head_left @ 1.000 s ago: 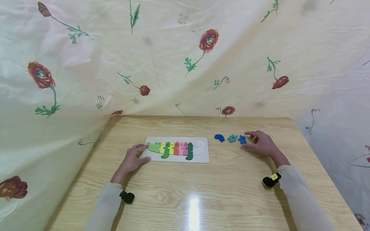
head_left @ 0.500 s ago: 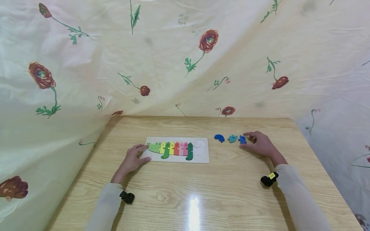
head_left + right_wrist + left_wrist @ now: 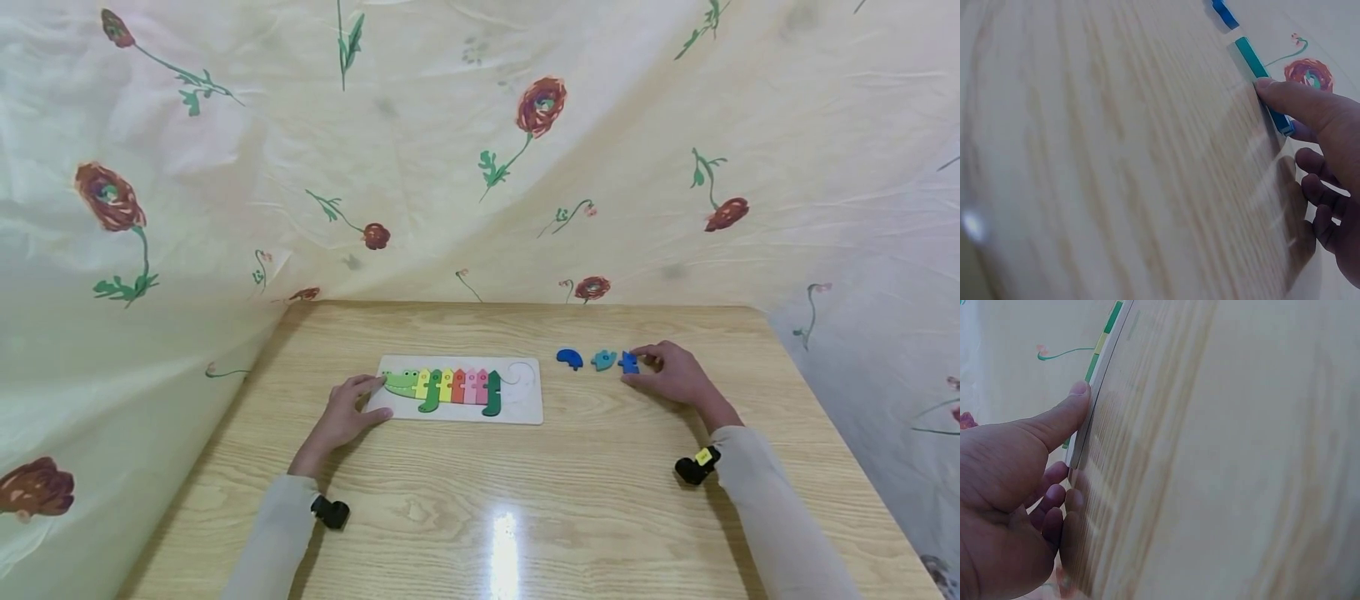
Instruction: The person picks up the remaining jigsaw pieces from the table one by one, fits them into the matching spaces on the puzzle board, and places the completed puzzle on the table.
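Note:
A white puzzle board (image 3: pixel 528 408) lies left of centre, holding a crocodile of coloured wooden pieces (image 3: pixel 459 387); a curled tail outline shows bare at its right. My left hand (image 3: pixel 343 410) holds the board's left end, thumb along the near edge and forefinger by the crocodile's snout. In the left wrist view the thumb presses the board's edge (image 3: pixel 1101 375). Over to the right, my right hand (image 3: pixel 675 375) pinches a blue puzzle piece (image 3: pixel 629 363) between thumb and forefinger. The right wrist view shows this piece (image 3: pixel 1279 120) low against the tabletop, its far side hidden.
Left of the pinched piece lie a teal puzzle piece (image 3: pixel 603 360) and a dark blue curved piece (image 3: pixel 569 357). A flowered cloth (image 3: pixel 450 167) hangs along the back and sides of the wooden table (image 3: pixel 420 500).
My right hand has moved slightly left, and its thumb and forefinger have closed on the blue puzzle piece. The left hand and the board have stayed put.

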Demonstrator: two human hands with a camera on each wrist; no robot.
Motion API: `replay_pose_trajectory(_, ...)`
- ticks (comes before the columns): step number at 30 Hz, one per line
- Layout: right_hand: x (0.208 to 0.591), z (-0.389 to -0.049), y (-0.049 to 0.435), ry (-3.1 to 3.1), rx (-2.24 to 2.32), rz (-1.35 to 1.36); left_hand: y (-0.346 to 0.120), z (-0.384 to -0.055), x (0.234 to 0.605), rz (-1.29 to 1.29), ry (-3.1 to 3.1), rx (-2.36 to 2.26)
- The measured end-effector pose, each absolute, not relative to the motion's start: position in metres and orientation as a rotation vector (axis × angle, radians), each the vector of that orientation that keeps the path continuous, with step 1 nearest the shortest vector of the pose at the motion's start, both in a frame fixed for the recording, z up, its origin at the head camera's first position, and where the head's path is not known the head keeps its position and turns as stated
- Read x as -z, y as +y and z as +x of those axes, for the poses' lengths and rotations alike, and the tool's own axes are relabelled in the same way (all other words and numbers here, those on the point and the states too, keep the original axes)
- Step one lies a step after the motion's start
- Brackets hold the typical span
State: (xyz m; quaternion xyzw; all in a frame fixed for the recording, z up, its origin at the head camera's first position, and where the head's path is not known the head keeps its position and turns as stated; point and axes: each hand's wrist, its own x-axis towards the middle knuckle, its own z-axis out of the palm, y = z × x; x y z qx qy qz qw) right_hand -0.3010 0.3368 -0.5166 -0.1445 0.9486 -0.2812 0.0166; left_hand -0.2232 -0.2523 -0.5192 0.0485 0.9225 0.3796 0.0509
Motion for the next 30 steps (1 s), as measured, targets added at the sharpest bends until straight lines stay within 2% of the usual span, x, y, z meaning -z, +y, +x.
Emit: replay_pose_trajectory(30,0.509,-0.298,0.351,2.954,0.921,-0.431,-0.25,-0.221,0.516,0.124,2.8,-1.153)
